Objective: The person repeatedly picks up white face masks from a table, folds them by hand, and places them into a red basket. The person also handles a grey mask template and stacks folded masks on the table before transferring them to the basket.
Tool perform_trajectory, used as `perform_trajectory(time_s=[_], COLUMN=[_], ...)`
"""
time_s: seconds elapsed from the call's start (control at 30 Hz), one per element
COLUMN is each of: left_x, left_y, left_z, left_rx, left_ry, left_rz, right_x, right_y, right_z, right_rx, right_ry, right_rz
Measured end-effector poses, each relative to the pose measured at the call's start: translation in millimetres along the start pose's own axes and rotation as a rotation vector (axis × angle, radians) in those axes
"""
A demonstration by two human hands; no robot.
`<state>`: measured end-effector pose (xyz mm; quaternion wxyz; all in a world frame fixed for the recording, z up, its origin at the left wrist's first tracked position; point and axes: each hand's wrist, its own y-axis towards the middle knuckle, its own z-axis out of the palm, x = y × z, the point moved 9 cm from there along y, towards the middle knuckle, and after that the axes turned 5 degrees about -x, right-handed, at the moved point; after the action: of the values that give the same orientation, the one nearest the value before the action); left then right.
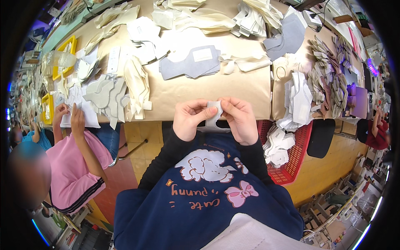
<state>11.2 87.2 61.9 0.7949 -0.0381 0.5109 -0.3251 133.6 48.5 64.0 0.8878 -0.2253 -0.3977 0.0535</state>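
Below the near edge of the worktop (208, 93), in the head view, my left hand (188, 120) and right hand (238, 120) meet over my lap on one small grey cut piece (213, 114). My fingers on both sides are pinched shut on its upper part; the lower end pokes out between my wrists, and my hands cover most of its outline, so I cannot make out its full shape. At my right a red basket (296, 156) holds white pieces (278, 148), its far side hidden under the worktop edge. On the worktop lie a stack of grey pieces (189, 64) and cream-coloured pieces (137, 85); those nearer the rim bend and blur. At my left, a person in a pink top (77, 164) handles white sheets (81, 110); that person's face is blurred.
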Motion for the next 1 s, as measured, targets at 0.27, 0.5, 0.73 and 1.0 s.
perform_trajectory(time_s=[0.27,0.5,0.73,1.0], left_x=[-8,-13,-11,-14], left_y=[9,14,13,21], left_z=[-11,-16,-30,-35], left_rx=[-0.220,-0.229,-0.332,-0.056], left_ry=[-0.343,-0.152,-0.149,0.201], left_rz=[0.099,0.091,0.194,0.044], right_x=[30,23,30,44], right_y=[-12,-9,-14,-18], right_z=[25,18,20,11], right_rx=[0.086,0.145,0.119,0.130], right_ry=[-1.118,-1.128,-1.076,-1.338], right_rz=[-0.570,-0.517,-0.550,-0.641])
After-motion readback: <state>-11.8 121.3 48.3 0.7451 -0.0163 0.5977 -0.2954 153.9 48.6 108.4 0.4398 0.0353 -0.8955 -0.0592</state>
